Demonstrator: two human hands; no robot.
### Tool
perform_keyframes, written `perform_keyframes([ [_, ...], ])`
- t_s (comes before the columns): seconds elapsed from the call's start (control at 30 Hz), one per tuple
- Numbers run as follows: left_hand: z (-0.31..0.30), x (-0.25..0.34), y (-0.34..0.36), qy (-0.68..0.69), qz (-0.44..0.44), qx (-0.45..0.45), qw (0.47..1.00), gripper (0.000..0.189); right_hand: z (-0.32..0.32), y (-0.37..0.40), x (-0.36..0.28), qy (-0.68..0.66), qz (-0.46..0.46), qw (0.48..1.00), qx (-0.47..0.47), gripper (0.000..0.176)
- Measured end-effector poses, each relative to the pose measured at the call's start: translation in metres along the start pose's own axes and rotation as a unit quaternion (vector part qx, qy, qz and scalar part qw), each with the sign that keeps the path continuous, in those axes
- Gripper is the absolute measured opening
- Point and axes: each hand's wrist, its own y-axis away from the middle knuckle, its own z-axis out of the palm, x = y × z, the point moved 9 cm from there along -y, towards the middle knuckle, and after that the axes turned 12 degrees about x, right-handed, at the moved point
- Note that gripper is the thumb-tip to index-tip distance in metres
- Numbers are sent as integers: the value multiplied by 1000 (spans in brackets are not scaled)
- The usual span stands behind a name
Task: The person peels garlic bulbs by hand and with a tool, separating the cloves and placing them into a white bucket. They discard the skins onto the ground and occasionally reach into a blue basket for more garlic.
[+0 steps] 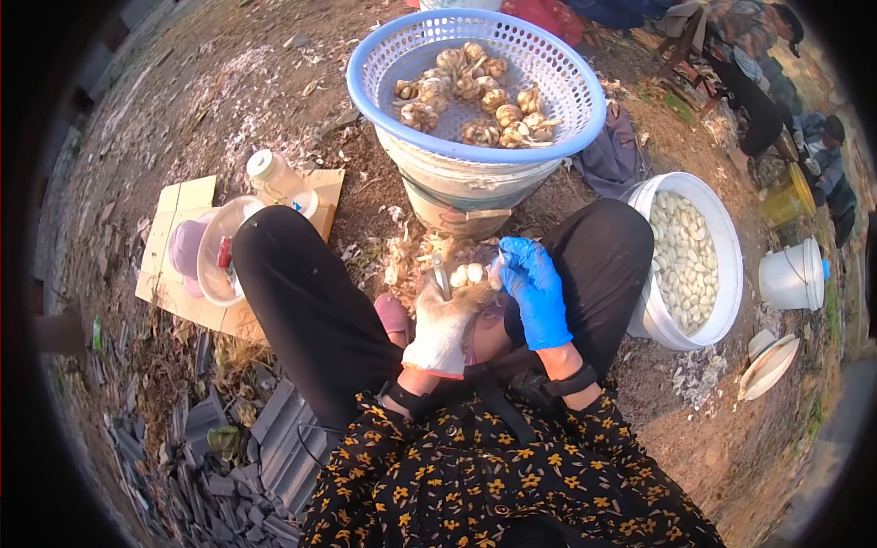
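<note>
My left hand [440, 324], in a white glove with brown-stained fingers, is closed between my knees. A narrow metal blade, seemingly a small knife [442, 278], sticks up from its grip. Several peeled garlic cloves [469, 274] show at its fingers. Close beside it, my right hand [535, 292] wears a blue glove and pinches a pale purplish piece of garlic [496, 274]. Ahead of both hands, unpeeled garlic bulbs [468, 89] lie in a blue-rimmed basket [365, 87], set on a white bucket [429, 173].
A white bucket [642, 315] of peeled cloves stands beside my right knee. Garlic skins [406, 256] litter the ground ahead. At left, a jar [277, 178] and bowl [208, 265] rest on cardboard [169, 233]. Broken tiles [288, 438] lie lower left; other people sit upper right.
</note>
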Motion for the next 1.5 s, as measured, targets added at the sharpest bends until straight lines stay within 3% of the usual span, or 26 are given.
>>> perform_keyframes([
  [0.2,-10,-13,0,-2,-62,22,998,22,10,5,-10,91,-57,994,-6,40],
  [0.3,-18,-21,0,-99,-8,-47,994,21,13,7,-8,74,-37,996,-10,39],
  [0.37,-15,-30,-1,54,-90,-26,994,21,12,9,-4,39,-1,999,-20,39],
  [0.43,-12,-33,0,141,-130,-22,981,20,15,10,-8,59,-48,997,-28,40],
  [0.7,-3,-14,10,71,-174,66,980,17,24,20,-9,259,-80,962,-46,43],
  [0.8,1,-8,9,26,-158,63,985,13,23,19,-16,236,-104,966,-21,37],
  [0.9,-2,-11,10,56,-168,69,982,10,16,14,-6,50,-32,998,-19,31],
  [1.0,-6,-19,7,101,-171,47,979,9,8,8,6,-85,74,993,-17,33],
  [1.07,-5,-17,10,130,-167,34,977,10,1,3,13,-104,99,990,2,36],
  [1.2,-11,-18,14,118,-173,99,973,13,-8,3,13,-156,159,975,7,35],
  [1.3,-49,-37,-9,27,-95,36,994,42,-22,7,-23,-165,126,978,-4,32],
  [1.33,-58,-41,-13,-13,-58,13,998,53,-33,9,-53,-134,79,987,34,27],
  [1.4,-42,-25,-10,-46,-54,49,996,45,-69,9,-126,-64,-65,990,111,23],
  [1.47,-24,-11,-5,-126,-27,37,991,49,-124,13,-193,76,-248,928,269,18],
  [1.5,-16,-4,-2,-165,-12,33,986,51,-154,10,-210,199,-270,887,317,20],
])
